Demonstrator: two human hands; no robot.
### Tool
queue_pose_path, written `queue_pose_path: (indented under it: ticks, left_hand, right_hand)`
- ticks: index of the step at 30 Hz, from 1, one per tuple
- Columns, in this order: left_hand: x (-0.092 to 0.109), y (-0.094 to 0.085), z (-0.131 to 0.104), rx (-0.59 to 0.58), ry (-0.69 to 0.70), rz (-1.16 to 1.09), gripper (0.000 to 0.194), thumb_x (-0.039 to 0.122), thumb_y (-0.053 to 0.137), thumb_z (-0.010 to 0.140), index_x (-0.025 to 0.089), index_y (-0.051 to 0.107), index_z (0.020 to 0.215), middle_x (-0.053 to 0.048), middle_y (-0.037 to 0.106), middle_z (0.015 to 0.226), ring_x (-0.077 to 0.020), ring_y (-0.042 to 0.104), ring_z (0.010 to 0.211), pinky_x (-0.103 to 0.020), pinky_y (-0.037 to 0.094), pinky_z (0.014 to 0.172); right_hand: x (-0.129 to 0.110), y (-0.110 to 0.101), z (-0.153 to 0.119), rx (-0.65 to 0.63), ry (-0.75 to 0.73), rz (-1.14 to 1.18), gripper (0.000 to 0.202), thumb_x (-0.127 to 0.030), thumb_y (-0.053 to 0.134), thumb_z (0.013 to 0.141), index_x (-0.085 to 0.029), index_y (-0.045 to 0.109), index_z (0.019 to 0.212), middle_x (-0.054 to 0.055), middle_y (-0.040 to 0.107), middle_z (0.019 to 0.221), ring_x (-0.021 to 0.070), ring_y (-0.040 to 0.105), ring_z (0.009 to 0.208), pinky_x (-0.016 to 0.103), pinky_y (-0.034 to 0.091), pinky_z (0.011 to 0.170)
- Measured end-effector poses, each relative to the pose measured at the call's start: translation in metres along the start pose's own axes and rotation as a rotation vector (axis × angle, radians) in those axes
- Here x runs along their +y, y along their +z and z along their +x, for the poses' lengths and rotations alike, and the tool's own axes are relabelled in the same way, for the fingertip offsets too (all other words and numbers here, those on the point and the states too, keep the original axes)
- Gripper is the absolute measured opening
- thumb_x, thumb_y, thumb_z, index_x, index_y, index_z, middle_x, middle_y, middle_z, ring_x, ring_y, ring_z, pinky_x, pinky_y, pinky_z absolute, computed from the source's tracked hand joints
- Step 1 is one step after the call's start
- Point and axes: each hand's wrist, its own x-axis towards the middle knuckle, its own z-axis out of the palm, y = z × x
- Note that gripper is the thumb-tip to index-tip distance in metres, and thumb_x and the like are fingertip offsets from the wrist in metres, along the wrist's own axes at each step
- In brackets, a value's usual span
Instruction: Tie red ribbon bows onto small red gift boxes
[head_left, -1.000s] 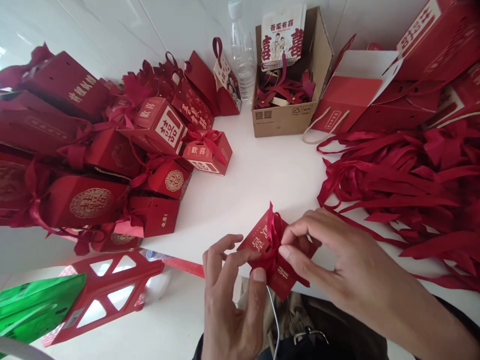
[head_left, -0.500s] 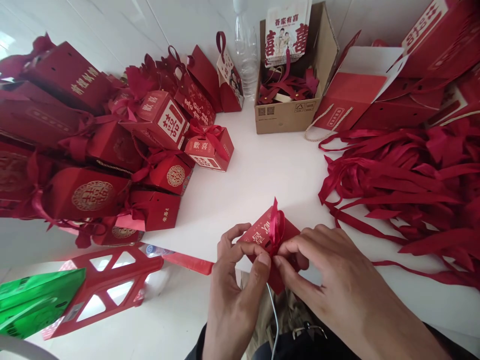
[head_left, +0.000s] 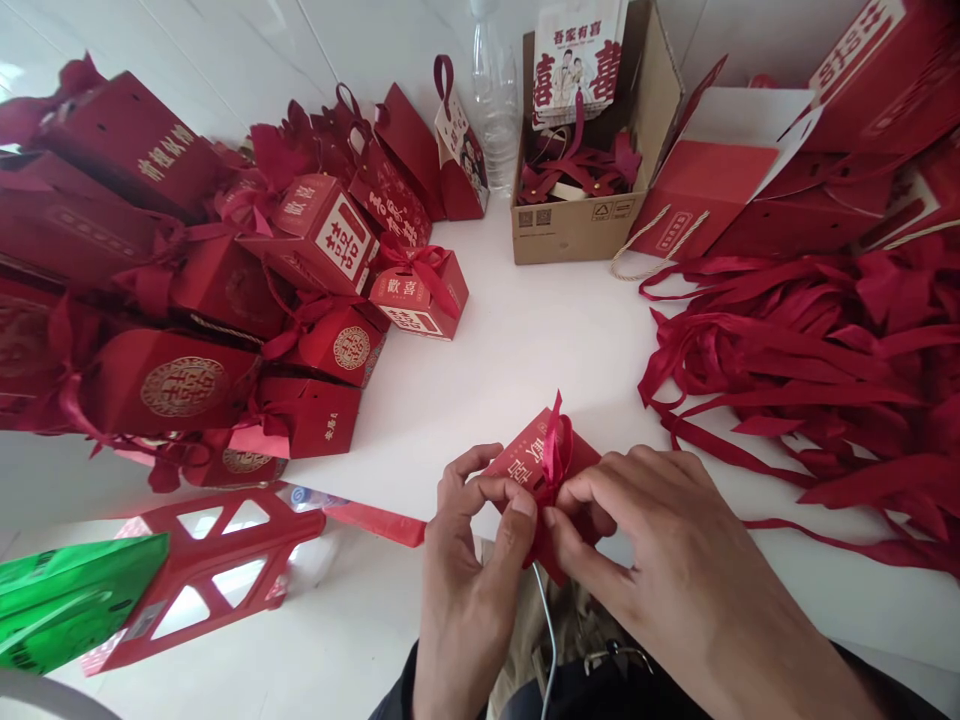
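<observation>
A small red gift box (head_left: 519, 449) with gold characters sits at the table's near edge, between my hands. A red ribbon (head_left: 556, 452) is looped into a bow on top of it. My left hand (head_left: 487, 540) pinches the ribbon between thumb and forefinger, its other fingers curled at the box's left side. From the right, my right hand (head_left: 637, 530) pinches the ribbon near the knot, fingers bent over the box. The fingers partly hide the knot and the box's near side.
Many red gift boxes with bows (head_left: 184, 385) crowd the left. One small box with a bow (head_left: 420, 290) stands at their edge. Loose red ribbons (head_left: 795, 370) heap on the right. A cardboard box (head_left: 574, 238) and plastic bottle (head_left: 495, 110) stand behind. A red plastic stool (head_left: 210, 580) is lower left.
My fingers stay pinched at the bow, with the right thumb slightly lower and to the left. A piece of ribbon now shows below my left fingertips. The view has shifted slightly.
</observation>
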Motion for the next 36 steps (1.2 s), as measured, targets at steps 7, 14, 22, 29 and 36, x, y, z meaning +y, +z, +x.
queue_pose_path:
  ticks: [7, 14, 22, 29, 36]
  left_hand:
    - [-0.005, -0.004, -0.001, -0.113, -0.068, -0.012, 0.025, 0.05, 0.063, 0.098, 0.028, 0.073, 0.09, -0.005, 0.061, 0.138, -0.0338, 0.053, 0.136, -0.057, 0.042, 0.112]
    - [0.003, -0.006, -0.005, -0.073, 0.147, 0.254, 0.012, 0.039, 0.067, 0.096, 0.033, 0.076, 0.091, -0.005, 0.062, 0.136, -0.0329, 0.044, 0.146, -0.058, 0.041, 0.113]
    - [0.006, -0.002, -0.003, -0.164, -0.06, -0.017, 0.022, 0.045, 0.067, 0.096, 0.029, 0.075, 0.084, -0.006, 0.066, 0.136, -0.0322, 0.035, 0.155, -0.055, 0.033, 0.122]
    - [0.005, 0.006, -0.008, -0.138, -0.211, -0.255, 0.027, 0.051, 0.074, 0.091, 0.026, 0.077, 0.078, -0.004, 0.061, 0.149, -0.0342, 0.039, 0.153, -0.054, 0.029, 0.124]
    - [0.002, 0.008, -0.007, -0.128, -0.187, -0.27, 0.029, 0.052, 0.072, 0.092, 0.025, 0.074, 0.08, -0.004, 0.066, 0.142, -0.0341, 0.044, 0.15, -0.054, 0.027, 0.125]
  right_hand:
    - [0.003, -0.003, -0.002, -0.04, 0.067, 0.075, 0.017, -0.016, 0.055, 0.093, -0.025, 0.055, 0.079, -0.005, 0.051, 0.068, 0.0174, 0.048, 0.066, 0.036, 0.035, 0.072]
    - [0.003, -0.013, 0.0, -0.138, 0.119, 0.056, 0.015, -0.019, 0.057, 0.094, -0.026, 0.057, 0.081, -0.005, 0.056, 0.07, 0.0181, 0.054, 0.067, 0.037, 0.04, 0.073]
    - [-0.004, -0.027, -0.007, -0.22, 0.182, 0.119, 0.031, -0.034, 0.054, 0.102, -0.026, 0.06, 0.073, -0.006, 0.064, 0.059, 0.0132, 0.059, 0.051, 0.027, 0.044, 0.052]
    - [-0.009, -0.022, -0.008, -0.338, 0.306, 0.184, 0.032, -0.042, 0.057, 0.099, -0.027, 0.065, 0.071, -0.008, 0.064, 0.054, 0.0099, 0.049, 0.039, 0.024, 0.036, 0.04]
    - [-0.007, -0.022, -0.005, -0.312, 0.35, 0.32, 0.022, -0.032, 0.054, 0.095, -0.027, 0.062, 0.075, -0.008, 0.063, 0.054, 0.0102, 0.055, 0.044, 0.02, 0.04, 0.041]
